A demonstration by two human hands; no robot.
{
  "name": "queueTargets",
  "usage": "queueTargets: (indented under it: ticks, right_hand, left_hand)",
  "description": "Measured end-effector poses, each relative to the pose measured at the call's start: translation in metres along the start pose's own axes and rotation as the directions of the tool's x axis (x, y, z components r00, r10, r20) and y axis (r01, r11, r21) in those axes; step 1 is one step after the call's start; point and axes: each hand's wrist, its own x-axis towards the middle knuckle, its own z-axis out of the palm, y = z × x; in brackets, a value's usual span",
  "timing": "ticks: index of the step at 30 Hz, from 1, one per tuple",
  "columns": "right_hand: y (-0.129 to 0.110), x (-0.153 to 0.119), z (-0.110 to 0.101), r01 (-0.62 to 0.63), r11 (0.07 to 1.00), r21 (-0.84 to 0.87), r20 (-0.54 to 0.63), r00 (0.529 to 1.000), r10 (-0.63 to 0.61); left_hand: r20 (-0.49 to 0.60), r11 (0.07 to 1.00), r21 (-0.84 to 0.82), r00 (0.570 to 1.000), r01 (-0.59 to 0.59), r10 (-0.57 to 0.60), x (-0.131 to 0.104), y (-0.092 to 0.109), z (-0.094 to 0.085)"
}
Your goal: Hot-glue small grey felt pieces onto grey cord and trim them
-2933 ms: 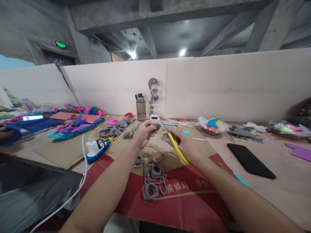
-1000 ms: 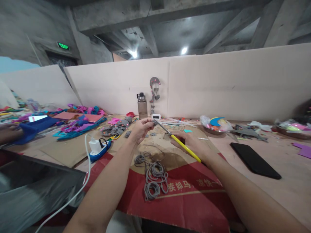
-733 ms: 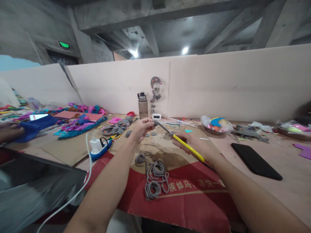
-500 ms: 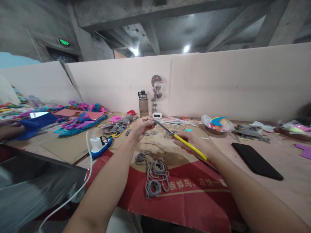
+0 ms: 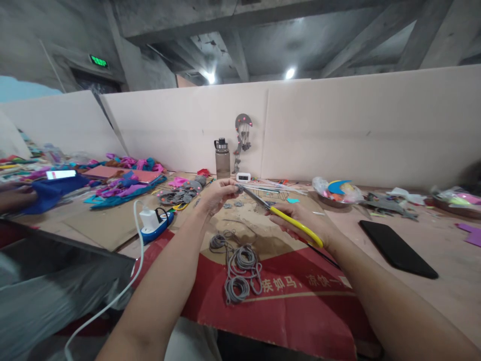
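Note:
My left hand (image 5: 221,195) is closed in a pinch on a small grey piece (image 5: 239,189) above the middle of the table. In my right hand (image 5: 296,220) are scissors with yellow handles (image 5: 296,226); their blades point left and the tips touch or nearly touch the grey piece. Coils of grey cord (image 5: 240,265) lie below my hands on a red and brown cardboard sheet (image 5: 289,321). Small grey cut pieces (image 5: 238,204) rest on the cardboard beyond the cord. The grey piece's exact shape is too small to tell.
A bottle (image 5: 222,160) and small clock (image 5: 243,177) stand by the partition, under a grey moon hanging (image 5: 243,120). A black phone (image 5: 397,249) lies right; a blue power strip (image 5: 157,229) with a white cable sits left. A person's hand (image 5: 15,195) is far left.
The scissors' handles have spread a little wider in my right hand. My left hand has barely moved, and the view has shifted slightly.

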Motion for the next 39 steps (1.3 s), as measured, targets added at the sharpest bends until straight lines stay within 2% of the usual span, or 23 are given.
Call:
queueTargets:
  ticks: [8,15,20,26,29,39]
  right_hand:
    - [-0.0033,0.0006,-0.0007,0.0,1.0,-0.019,0.018,1.0,0.0]
    - [-0.0038,0.0023,-0.0004,0.133,0.982,-0.132,-0.032,0.99,-0.138]
    - [-0.0045,0.0028,0.0028,0.065,0.995,-0.075,-0.002,0.998,-0.065]
    - [-0.0034,0.0036,0.0036,0.193,0.961,-0.196,-0.075,0.975,-0.211]
    - [-0.0066,0.0028,0.0031,0.159,0.964,-0.212,-0.066,0.982,-0.177]
    - [-0.0048,0.0041,0.0067,0.069,0.996,-0.058,-0.018,0.997,-0.07]
  left_hand:
    - [-0.011,1.0,0.012,1.0,0.014,-0.014,0.0,0.0,-0.0018]
    - [-0.023,1.0,0.016,1.0,0.019,-0.018,-0.0008,0.002,0.0003]
    - [0.005,1.0,0.01,1.0,-0.008,0.008,-0.0013,0.0028,0.0015]
    - [0.01,0.999,0.006,0.999,-0.038,0.037,-0.0008,0.0016,0.0002]
    - [0.008,0.999,0.001,0.999,-0.042,0.042,0.0005,0.0003,-0.0015]
    - [-0.009,0.999,0.032,1.0,0.017,-0.017,0.001,-0.0016,-0.0014]
